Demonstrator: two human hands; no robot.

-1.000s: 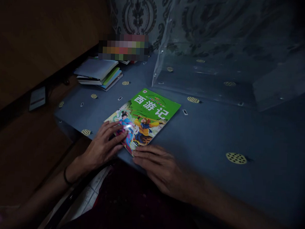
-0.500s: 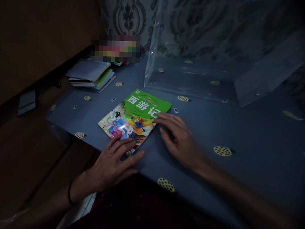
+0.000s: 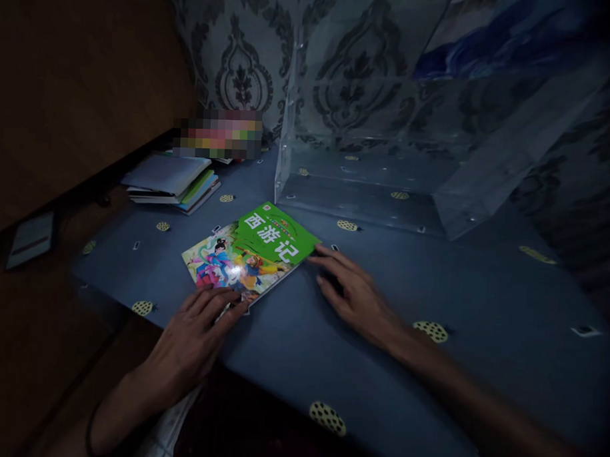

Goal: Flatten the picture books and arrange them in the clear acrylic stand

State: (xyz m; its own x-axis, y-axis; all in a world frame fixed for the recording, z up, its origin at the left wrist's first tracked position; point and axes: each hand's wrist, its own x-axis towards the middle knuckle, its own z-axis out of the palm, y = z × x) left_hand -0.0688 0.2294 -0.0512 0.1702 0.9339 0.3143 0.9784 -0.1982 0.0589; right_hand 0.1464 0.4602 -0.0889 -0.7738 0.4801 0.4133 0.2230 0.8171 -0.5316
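A children's picture book lies flat on the blue patterned tablecloth, its cover green with white Chinese characters above painted figures. My left hand rests over its near lower edge, fingers stretched out and covering a bit of the cover. At the book's right edge is my right hand, its fingertips touching the edge near the corner; thumb and fingers are apart. Neither hand grips the book.
Beyond the book stands a clear plastic rack against the patterned wall, with a blue picture at its upper right. A stack of books sits back left, near a blurred-out colourful item. Lower left lies a flat rectangular object.
The view has tilted up, showing more of the rack. My left hand has shifted left along the book's near edge, and my right fingertips have moved from over the cover to its right edge.
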